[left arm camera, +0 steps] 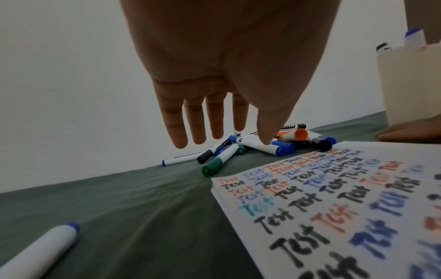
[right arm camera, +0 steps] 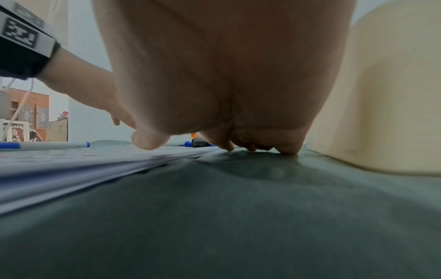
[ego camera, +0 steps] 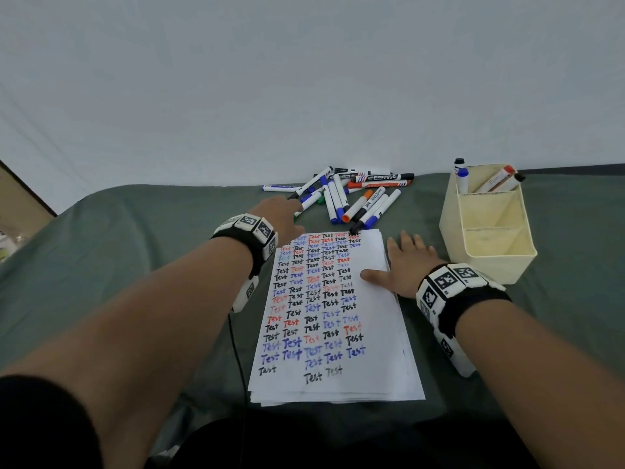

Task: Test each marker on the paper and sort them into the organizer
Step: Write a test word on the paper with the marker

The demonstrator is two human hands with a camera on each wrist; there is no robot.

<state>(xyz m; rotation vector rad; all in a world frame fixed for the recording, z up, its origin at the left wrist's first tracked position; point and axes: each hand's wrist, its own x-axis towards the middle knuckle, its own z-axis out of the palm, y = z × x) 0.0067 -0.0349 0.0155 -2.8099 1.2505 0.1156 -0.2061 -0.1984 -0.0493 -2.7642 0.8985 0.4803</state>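
A person's left hand (left arm camera: 214, 79), fingers straight and empty, hovers over the pile of markers (ego camera: 351, 194) at the far edge of the green-covered bench (ego camera: 135, 265). The right hand (ego camera: 404, 265) lies flat, thumb on the paper (ego camera: 372, 333), apparently steadying it, beside the cream organizer (ego camera: 487, 262) holding several markers.

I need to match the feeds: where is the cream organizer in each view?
Head: organizer at right, beside the right hand.
Left wrist: cream wall at the right edge.
Right wrist: large cream wall at right.
Shared landmark: the paper, left of it.
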